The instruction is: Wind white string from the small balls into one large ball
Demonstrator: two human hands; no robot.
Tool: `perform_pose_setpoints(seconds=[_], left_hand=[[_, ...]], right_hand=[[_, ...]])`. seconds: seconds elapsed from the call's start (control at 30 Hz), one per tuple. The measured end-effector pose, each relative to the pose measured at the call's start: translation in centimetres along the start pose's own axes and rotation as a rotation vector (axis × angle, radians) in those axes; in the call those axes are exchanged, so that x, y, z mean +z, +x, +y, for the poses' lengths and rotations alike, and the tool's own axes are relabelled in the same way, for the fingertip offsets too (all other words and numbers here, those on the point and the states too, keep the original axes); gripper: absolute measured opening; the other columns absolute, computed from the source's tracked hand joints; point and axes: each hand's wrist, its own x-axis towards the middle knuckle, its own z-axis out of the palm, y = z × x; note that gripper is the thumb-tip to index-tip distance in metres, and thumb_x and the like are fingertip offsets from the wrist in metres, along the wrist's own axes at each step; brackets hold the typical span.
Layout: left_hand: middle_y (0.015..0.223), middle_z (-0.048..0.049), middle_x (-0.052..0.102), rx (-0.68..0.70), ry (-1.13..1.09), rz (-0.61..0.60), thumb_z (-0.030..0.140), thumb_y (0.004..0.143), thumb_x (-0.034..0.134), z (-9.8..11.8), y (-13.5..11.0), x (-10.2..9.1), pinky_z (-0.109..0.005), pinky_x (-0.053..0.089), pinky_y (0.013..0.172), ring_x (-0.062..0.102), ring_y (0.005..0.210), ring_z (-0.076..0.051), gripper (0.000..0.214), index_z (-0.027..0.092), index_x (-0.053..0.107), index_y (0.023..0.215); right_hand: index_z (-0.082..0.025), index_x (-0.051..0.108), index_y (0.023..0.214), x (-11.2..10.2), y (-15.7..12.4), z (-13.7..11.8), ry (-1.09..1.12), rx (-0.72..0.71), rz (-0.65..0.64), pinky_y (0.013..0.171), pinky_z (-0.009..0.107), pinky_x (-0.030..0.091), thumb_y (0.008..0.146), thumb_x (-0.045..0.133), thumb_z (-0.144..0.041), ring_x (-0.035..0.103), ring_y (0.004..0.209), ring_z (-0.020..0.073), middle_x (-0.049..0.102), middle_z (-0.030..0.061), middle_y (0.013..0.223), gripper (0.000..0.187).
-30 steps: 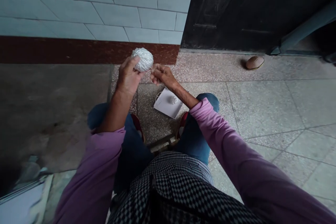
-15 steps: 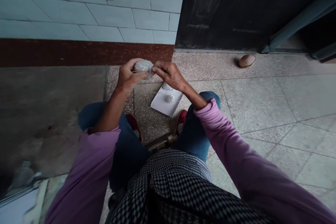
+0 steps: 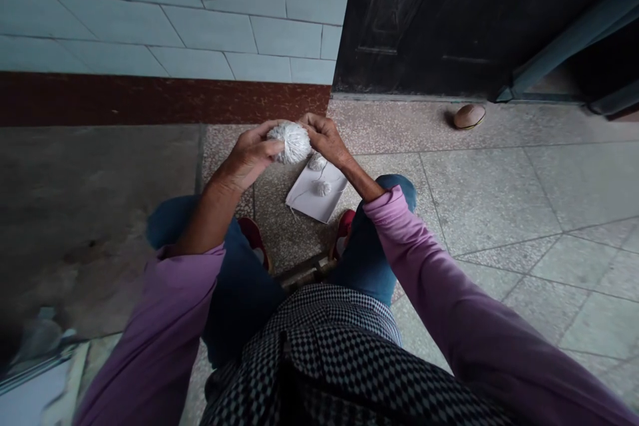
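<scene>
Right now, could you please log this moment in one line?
left hand: holds ball; right hand: at ball's edge; tray: on floor

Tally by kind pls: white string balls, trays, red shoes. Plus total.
White string balls: 3 (one in the left hand, two in the tray)
Trays: 1
Red shoes: 2
Total: 6

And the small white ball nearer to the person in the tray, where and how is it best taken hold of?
The small white ball is probably best gripped by its left and right sides, from above: it is round, its top is uncovered in the shallow tray, and the farther ball sits beyond it.
</scene>
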Motion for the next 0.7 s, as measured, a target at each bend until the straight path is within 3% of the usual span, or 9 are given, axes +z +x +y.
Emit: perform_pose_setpoints(seconds=[0.1,0.2,0.33,0.43,0.57,0.7], left_hand=[[0.124,-0.0163,0.095,0.025,-0.076,0.060,0.058,0.065,0.106,-0.1,0.7,0.0,-0.061,0.073,0.121,0.078,0.157,-0.051,0.059,0.026,0.088,0.111],[0.128,-0.0142,0.094,0.086,-0.140,0.123,0.055,0.066,0.107,-0.4,1.6,-0.6,-0.061,0.066,0.129,0.072,0.163,-0.048,0.063,0.025,0.085,0.116],[0.128,-0.0095,0.091,0.149,-0.096,0.236,0.061,0.064,0.115,-1.4,2.8,-2.0,-0.056,0.067,0.125,0.079,0.148,-0.042,0.078,0.026,0.082,0.125],[0.126,-0.0086,0.089,0.207,0.119,0.335,0.069,0.061,0.118,-2.2,3.3,-3.0,-0.048,0.068,0.113,0.080,0.129,-0.035,0.090,0.024,0.079,0.128],[0.128,-0.0061,0.088,0.187,0.436,0.264,0.054,0.072,0.114,-2.3,3.0,-3.6,-0.041,0.065,0.105,0.076,0.117,-0.028,0.077,0.019,0.083,0.134],[0.131,-0.0060,0.091,0.107,0.524,0.102,0.045,0.078,0.108,-1.5,1.8,-3.0,-0.041,0.067,0.108,0.079,0.118,-0.029,0.068,0.018,0.090,0.137]], right_hand=[[-0.030,0.052,0.086,1.1,0.4,0.9,-0.037,0.008,0.014,0.087,0.035,0.054,0.124,0.087,-0.071,0.054,0.095,0.0259,0.053,0.0008,0.088,0.067],[-0.028,0.055,0.089,2.0,0.0,1.1,-0.134,0.023,-0.042,0.095,0.035,0.055,0.133,0.079,-0.056,0.059,0.097,0.0252,0.054,-0.0002,0.087,0.057],[-0.025,0.066,0.098,2.8,-1.5,0.7,-0.233,-0.017,-0.207,0.104,0.036,0.053,0.140,0.063,-0.043,0.065,0.096,0.0243,0.062,0.0002,0.091,0.045],[-0.022,0.070,0.104,2.6,-2.7,0.3,-0.287,-0.086,-0.328,0.106,0.037,0.053,0.140,0.058,-0.036,0.069,0.100,0.0247,0.073,0.0044,0.101,0.040],[-0.022,0.074,0.108,1.0,-3.3,-0.9,-0.293,-0.144,-0.330,0.108,0.039,0.056,0.141,0.060,-0.049,0.072,0.105,0.0262,0.081,0.0075,0.108,0.045],[-0.025,0.069,0.097,-1.2,-2.9,-2.8,-0.255,-0.137,-0.176,0.099,0.037,0.058,0.138,0.068,-0.064,0.069,0.102,0.0255,0.075,0.0055,0.098,0.056]])
